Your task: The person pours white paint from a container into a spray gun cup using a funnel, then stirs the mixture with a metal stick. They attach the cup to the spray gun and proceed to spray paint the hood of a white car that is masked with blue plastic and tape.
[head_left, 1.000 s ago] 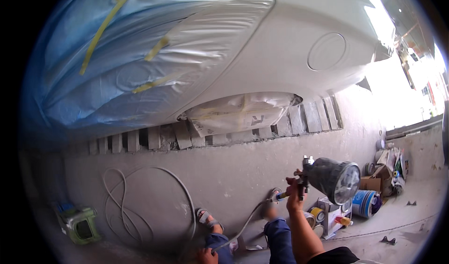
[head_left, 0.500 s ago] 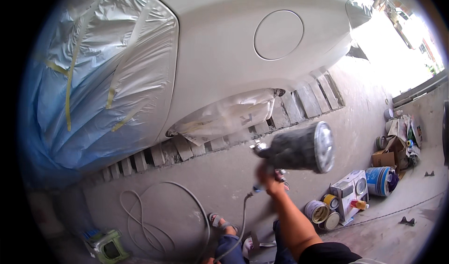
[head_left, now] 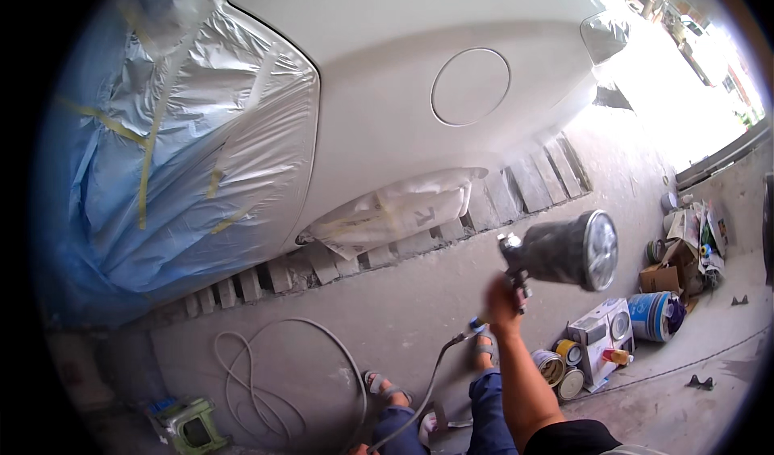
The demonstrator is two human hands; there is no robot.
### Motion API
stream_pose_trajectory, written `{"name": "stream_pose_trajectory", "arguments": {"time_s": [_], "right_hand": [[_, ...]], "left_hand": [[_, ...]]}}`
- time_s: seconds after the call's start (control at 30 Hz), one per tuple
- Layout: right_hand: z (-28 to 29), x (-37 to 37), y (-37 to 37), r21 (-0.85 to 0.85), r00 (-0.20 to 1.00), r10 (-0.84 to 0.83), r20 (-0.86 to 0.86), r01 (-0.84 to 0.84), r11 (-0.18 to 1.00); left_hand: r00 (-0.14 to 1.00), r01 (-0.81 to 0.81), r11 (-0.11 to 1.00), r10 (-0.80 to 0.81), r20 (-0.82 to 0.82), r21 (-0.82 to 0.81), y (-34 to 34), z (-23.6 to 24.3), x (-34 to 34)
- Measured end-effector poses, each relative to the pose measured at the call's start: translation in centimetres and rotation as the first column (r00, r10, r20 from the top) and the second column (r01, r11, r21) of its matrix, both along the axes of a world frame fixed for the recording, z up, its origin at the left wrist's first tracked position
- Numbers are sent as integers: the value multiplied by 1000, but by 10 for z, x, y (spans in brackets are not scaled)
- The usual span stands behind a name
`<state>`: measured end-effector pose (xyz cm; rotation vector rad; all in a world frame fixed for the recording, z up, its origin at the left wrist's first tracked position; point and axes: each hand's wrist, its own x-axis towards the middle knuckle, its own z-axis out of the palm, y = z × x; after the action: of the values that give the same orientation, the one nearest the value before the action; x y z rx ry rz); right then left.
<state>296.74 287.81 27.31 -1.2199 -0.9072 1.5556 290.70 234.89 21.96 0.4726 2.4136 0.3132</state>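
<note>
My right hand [head_left: 503, 303] is wrapped round the handle of a spray gun [head_left: 516, 255]. The gun's dark paint cup [head_left: 568, 250] points to the right, and its silver nozzle end is turned toward the car. A grey air hose [head_left: 442, 356] runs from a blue coupling below the handle down to the lower edge. There a small part of my left hand [head_left: 359, 449] shows, closed on the hose; most of it is cut off. Before me is the pale car body [head_left: 379, 100], with a round fuel flap [head_left: 471, 86]. The gun is apart from the panel.
Blue and silver masking film [head_left: 218, 116] covers the car's left part; wrapped film [head_left: 395, 217] covers the wheel. More hose [head_left: 256, 390] lies looped on the floor near a green step stool [head_left: 193, 424]. Paint cans [head_left: 548, 368], a carton [head_left: 601, 338] and a blue bucket [head_left: 650, 316] stand right.
My right hand has carried the spray gun to the right, away from the wheel. The car has shifted slightly in view as my head moved. My left hand stays at the lower edge.
</note>
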Motion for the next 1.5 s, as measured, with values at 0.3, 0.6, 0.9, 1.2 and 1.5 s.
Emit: {"name": "stream_pose_trajectory", "arguments": {"time_s": [0.3, 0.6, 0.9, 1.2, 1.5], "right_hand": [[74, -48, -79, 178, 670, 633, 389, -728, 662], [61, 53, 79, -41, 997, 28, -78, -31, 999], [114, 78, 119, 45, 951, -175, 253, 169, 985], [78, 13, -33, 389, 645, 408, 646, -739, 550], [145, 23, 44, 174, 849, 477, -229, -446, 878]], "left_hand": [[992, 117, 986, -120, -22, -118, -39, 23, -4], [981, 184, 980, -188, -50, -80, 13, 38, 19], [977, 212, 973, -211, 17, -92, 60, 35, 23], [785, 597, 801, -595, -171, -47, 8, 33, -16], [738, 638, 764, -641, -211, -91, 19, 40, -10]]}}
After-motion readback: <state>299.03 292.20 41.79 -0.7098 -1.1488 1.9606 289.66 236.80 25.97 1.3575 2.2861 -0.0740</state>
